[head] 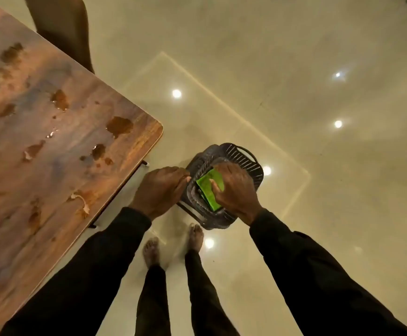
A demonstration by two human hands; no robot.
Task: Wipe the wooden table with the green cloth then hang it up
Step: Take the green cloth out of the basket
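A folded green cloth lies inside a dark slatted plastic basket that I hold above the floor. My right hand reaches into the basket, its thumb and fingers curled round the cloth. My left hand grips the basket's left rim. The wooden table fills the left side of the view, its top dotted with wet brown spills and scraps.
A glossy cream tiled floor with bright light reflections spreads to the right. My bare feet stand below the basket. A dark table leg or post rises past the table's far edge. A black table frame bar runs under the near edge.
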